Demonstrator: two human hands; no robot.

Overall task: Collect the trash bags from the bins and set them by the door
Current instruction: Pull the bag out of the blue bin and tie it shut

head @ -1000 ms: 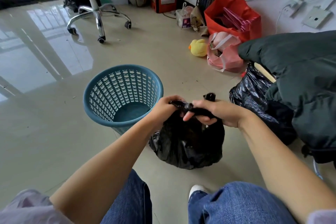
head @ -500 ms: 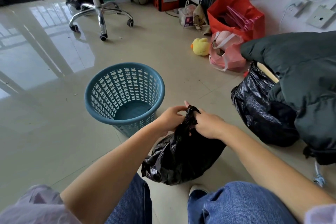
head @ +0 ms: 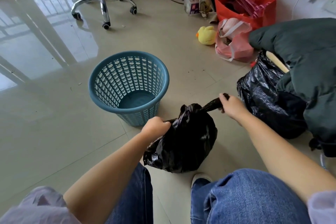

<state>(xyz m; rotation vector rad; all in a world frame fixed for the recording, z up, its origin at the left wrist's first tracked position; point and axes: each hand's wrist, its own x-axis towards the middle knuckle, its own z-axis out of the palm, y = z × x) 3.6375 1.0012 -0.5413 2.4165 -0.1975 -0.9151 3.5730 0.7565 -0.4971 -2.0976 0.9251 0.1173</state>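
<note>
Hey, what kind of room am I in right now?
Probably a room in a home, perhaps a spare room or home office. A swivel chair stands on the glossy tiled floor, a yellow duck toy and shopping bags sit along the wall, and a blue bin is close by.

Open floor (head: pixel 45 114) lies left of the blue basket (head: pixel 109 85), which stands upright just left-front of the black trash bag (head: pixel 183 143) that both hands grip; only a narrow gap separates basket and bag. To the right, a larger black bag (head: pixel 261 103) under a dark jacket (head: pixel 309 63) blocks the way, near the right hand (head: pixel 231 107). Farther back sit a pink bag (head: pixel 234 45), a yellow duck toy (head: pixel 206 35), a red bag (head: pixel 243 0) and a chair base (head: pixel 103 2), with bare tile between them and the basket.
</note>
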